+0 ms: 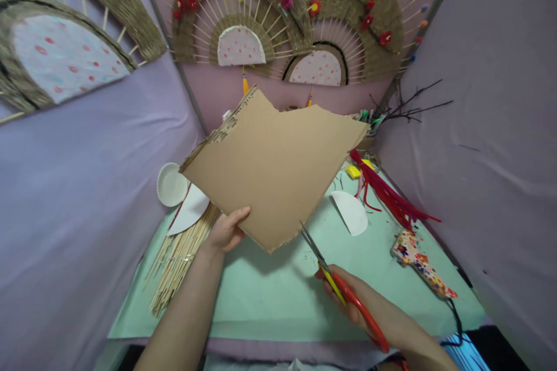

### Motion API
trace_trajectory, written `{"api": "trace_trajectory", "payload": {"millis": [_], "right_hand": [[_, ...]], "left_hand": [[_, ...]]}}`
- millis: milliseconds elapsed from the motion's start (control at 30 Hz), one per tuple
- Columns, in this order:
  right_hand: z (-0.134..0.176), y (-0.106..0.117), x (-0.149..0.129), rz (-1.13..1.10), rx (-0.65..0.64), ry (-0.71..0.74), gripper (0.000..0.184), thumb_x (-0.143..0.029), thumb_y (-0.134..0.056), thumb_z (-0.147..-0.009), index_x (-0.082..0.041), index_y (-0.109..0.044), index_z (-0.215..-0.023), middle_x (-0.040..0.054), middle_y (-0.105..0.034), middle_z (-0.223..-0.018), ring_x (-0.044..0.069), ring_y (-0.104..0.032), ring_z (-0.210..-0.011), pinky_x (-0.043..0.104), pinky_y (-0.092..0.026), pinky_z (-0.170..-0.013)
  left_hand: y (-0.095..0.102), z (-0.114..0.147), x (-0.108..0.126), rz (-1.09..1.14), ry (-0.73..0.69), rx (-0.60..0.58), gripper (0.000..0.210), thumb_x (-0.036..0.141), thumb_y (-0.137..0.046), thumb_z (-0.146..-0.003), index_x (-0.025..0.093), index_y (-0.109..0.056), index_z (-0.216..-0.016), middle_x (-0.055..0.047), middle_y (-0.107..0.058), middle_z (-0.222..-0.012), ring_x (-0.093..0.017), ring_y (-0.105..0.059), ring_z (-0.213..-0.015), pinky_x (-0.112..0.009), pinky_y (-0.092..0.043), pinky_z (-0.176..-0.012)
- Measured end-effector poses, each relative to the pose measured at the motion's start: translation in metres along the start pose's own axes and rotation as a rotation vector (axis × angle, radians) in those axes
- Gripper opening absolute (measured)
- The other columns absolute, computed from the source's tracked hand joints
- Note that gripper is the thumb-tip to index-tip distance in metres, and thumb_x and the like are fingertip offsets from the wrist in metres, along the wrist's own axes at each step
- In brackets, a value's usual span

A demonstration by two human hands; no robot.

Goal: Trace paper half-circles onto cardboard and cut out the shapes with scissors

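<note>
A large sheet of brown cardboard (274,165) with ragged edges is held up over the table, tilted. My left hand (228,229) grips its lower left edge, thumb on top and fingers underneath. In my right hand (348,295) is a pair of scissors (321,258) with red and yellow handles. The blades point up toward the sheet's lower right edge, their tips close to it; I cannot tell whether they touch. A white half-circle of paper (351,213) lies right of the sheet, and another white paper piece (191,210) lies to its left.
On the mint-green table (261,307) are a bundle of thin sticks (178,269), a white bowl (172,184), red pipe cleaners (389,194) and a patterned glue gun (422,264) with a black cord. Dry twigs (407,105) stand at the back right. Woven fan decorations (348,6) hang behind.
</note>
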State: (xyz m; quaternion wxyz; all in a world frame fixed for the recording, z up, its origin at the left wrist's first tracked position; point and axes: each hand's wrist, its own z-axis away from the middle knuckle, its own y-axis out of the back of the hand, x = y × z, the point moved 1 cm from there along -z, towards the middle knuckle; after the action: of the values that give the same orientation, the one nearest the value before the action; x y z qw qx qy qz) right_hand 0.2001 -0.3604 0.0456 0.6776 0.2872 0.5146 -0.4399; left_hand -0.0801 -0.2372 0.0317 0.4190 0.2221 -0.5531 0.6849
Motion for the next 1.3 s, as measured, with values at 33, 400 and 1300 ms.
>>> {"api": "trace_trajectory", "payload": {"millis": [33,400,1300], "right_hand": [[0.0,0.0,-0.002,0.007,0.001,-0.003,0.043,-0.048,-0.067,-0.068,-0.022,-0.065,-0.103,0.0073,-0.062,-0.086,0.021,-0.055,-0.075,0.03,-0.048,-0.062],[-0.002,-0.001,0.009,0.078,-0.079,-0.008,0.026,-0.031,-0.065,-0.067,-0.023,-0.067,-0.091,0.0034,-0.063,-0.079,0.019,-0.053,-0.071,0.029,-0.046,-0.062],[-0.016,-0.039,0.002,0.144,-0.099,-0.041,0.038,-0.053,-0.061,-0.071,-0.019,-0.052,-0.085,-0.0016,-0.044,-0.07,0.012,-0.033,-0.061,0.023,-0.029,-0.055]], "left_hand": [[0.002,-0.001,0.002,-0.008,0.005,-0.022,0.038,0.021,-0.076,-0.062,0.014,-0.067,-0.098,-0.013,-0.072,-0.099,-0.028,-0.067,-0.094,-0.041,-0.053,-0.086],[0.011,-0.005,0.012,-0.042,0.109,-0.118,0.037,0.013,-0.078,-0.057,0.014,-0.069,-0.093,-0.014,-0.073,-0.091,-0.033,-0.067,-0.094,-0.047,-0.05,-0.089],[0.033,-0.012,0.011,-0.081,0.114,-0.074,0.038,0.014,-0.077,-0.055,0.012,-0.07,-0.092,-0.017,-0.073,-0.092,-0.033,-0.068,-0.088,-0.042,-0.055,-0.078]]}}
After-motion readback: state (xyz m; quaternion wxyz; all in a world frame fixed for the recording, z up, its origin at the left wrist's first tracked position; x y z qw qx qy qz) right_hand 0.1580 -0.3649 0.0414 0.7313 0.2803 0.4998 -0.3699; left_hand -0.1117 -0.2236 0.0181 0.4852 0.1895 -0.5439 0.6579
